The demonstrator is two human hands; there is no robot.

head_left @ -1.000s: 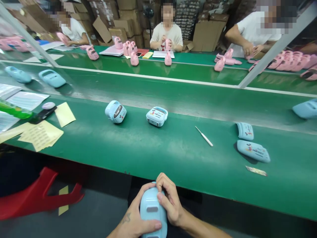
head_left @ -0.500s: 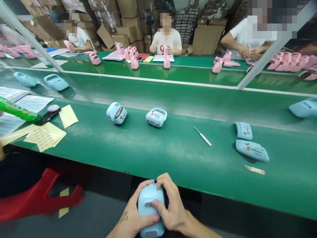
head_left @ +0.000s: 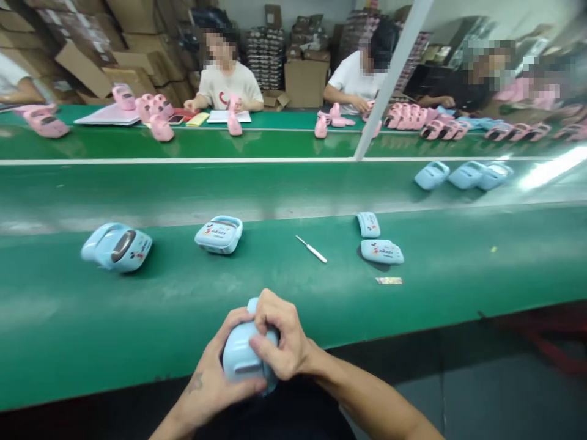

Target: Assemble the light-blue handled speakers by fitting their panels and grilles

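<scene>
A rounded light blue plastic case is held at the near edge of the green table. My left hand wraps round its left side, with the thumb across the front below a grey oval slot. My right hand grips the upper right part, fingers curled over the top and thumb pressed on the shell. The hands hide much of the case's right side. Beyond them lie a white-handled, thin-tipped hand tool and a similar blue case with a handle and printed front.
Another blue case stands at left. Two loose printed blue shell pieces and a small printed strip lie at right. Several blue cases sit on the belt at far right. Across it, people work among pink cases.
My view has swung to the right, and the table things now appear further left. Both hands still grip the case, now further up in the view and over the table's edge.
</scene>
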